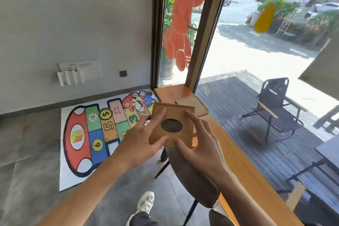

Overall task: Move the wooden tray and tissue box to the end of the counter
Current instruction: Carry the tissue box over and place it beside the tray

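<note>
A square wooden tissue box (174, 113) with a dark oval opening on top is held in the air over the counter's left edge. My left hand (145, 134) grips its left side, fingers across the top and thumb along the near edge. My right hand (200, 139) grips its right side the same way. Just beyond the box, a wooden tray (194, 104) with rounded corners lies flat on the orange-brown wooden counter (238, 161), close to the counter's far end by the window frame.
A brown padded chair (190, 176) stands under the counter's near part, below my arms. The counter runs along a large window (266, 60). A colourful hopscotch mat (102, 134) covers the grey floor on the left. My shoe (145, 202) shows below.
</note>
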